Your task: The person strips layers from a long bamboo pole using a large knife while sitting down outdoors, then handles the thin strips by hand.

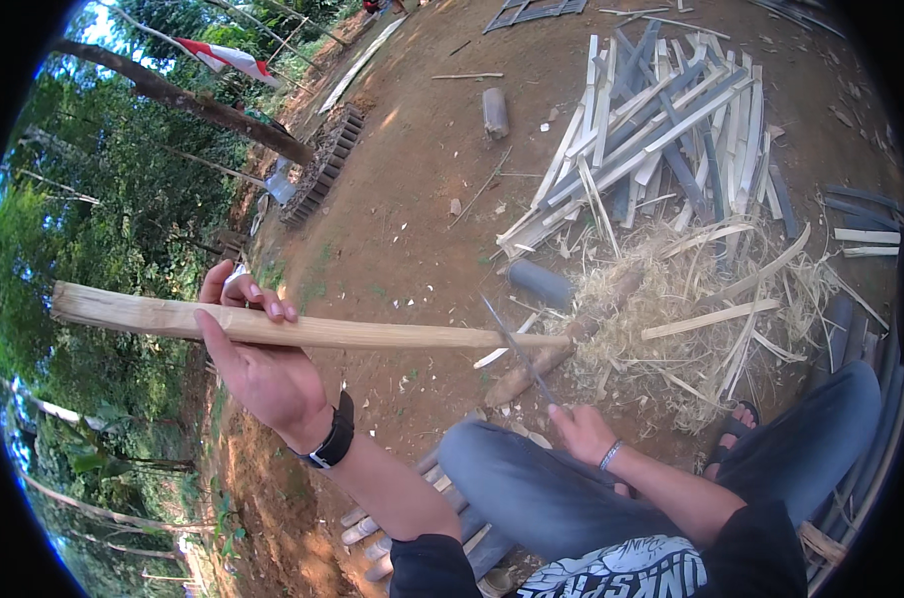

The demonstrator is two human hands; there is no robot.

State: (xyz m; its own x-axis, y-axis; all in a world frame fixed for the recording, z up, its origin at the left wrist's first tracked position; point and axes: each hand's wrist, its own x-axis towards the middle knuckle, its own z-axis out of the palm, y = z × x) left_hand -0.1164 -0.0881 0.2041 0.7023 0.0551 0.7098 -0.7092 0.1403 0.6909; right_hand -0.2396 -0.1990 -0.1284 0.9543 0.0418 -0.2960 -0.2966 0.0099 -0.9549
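My left hand (281,387), raised at the left, grips a long pale strip of split wood or bamboo (382,334). Its thick end points left, and it narrows toward the right. The thumb lies on the near side and the fingers curl over the far edge. Low in the middle, my right hand (584,435) is closed on a knife (528,361) with a long thin blade. That blade slants up across the strip's narrow part; whether it touches the strip I cannot tell. The knife's handle is mostly hidden in my fist. Under the strip's tip lies a brown log (528,377).
Curly shavings (686,334) cover the ground at the right. Beyond them is a heap of split strips (661,130). A short grey-green bamboo piece (540,283) and a bamboo stub (495,113) lie on the soil. My bent knees (532,478) flank my right arm. Bamboo poles (472,538) lie beside me.
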